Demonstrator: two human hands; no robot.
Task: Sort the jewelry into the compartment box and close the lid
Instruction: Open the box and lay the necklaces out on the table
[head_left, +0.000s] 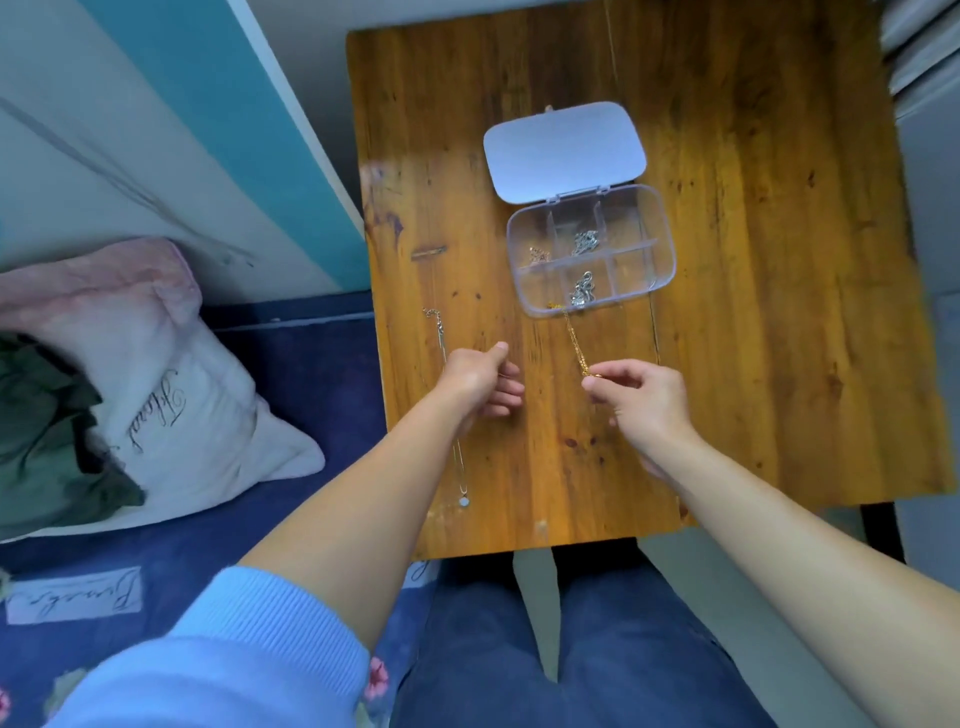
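Centrally on the tabletop (727, 260) — glossy, knotty orange-brown wood with dark grain streaks — sits the compartment box (655, 228), a clear plastic tray with rounded corners and thin dividers. Its lid (563, 148), a frosted, rounded rectangle, lies flung open flat on the far side, joined by a small hinge. Three compartments hold little heaps of jewelry: a pale gold-toned piece (538, 254) in the far left one, a silvery tangle (585, 242) in the far middle one and another silver cluster (582, 291) in the near middle one; the others look bare.

A fine gold chain (574, 340) runs in a taut line from the box's near rim toward the person. The right hand (641, 397) pinches its near end between thumb and forefinger, the other fingers curled loosely under. The left hand (480, 382) hovers just beside it, half closed with the thumb pointing forward and the fingers curled inward; it grips nothing that can be made out.

Near the left edge of the tabletop lies a thin silver necklace (441, 338), stretched out lengthwise, with a small round pale pendant (464, 501) at its near end; the left forearm crosses above part of it. A ribbed light-blue sleeve (234, 660) is pushed up the left arm. Left of the tabletop, a soft pink-and-white pillow (171, 395) rests on a dark blue bed (311, 374).
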